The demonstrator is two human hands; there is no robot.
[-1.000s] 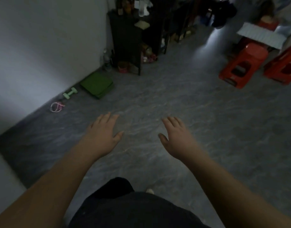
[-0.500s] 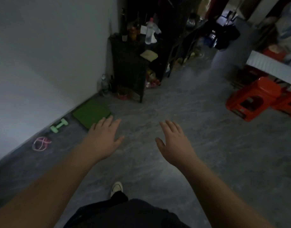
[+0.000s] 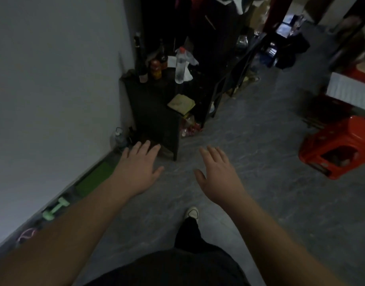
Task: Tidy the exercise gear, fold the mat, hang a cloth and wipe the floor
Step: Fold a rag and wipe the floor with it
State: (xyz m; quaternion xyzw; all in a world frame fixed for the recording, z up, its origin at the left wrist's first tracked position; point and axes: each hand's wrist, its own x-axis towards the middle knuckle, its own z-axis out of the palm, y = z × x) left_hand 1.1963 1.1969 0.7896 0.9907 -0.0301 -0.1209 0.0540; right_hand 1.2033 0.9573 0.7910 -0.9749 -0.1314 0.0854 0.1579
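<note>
Both hands reach forward over the grey floor [image 3: 249, 162], palms down; the left hand [image 3: 137, 168] and right hand [image 3: 218, 174] have fingers straight and spread, holding nothing; along the floor's left edge by the wall lie the folded green mat [image 3: 93, 180], a pale green dumbbell [image 3: 55, 208] and a pink band [image 3: 27, 234], the left forearm crossing over them.

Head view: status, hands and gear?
Left hand and right hand open, empty. Green mat, dumbbell, pink band along wall. Floor path unobstructed.
</note>
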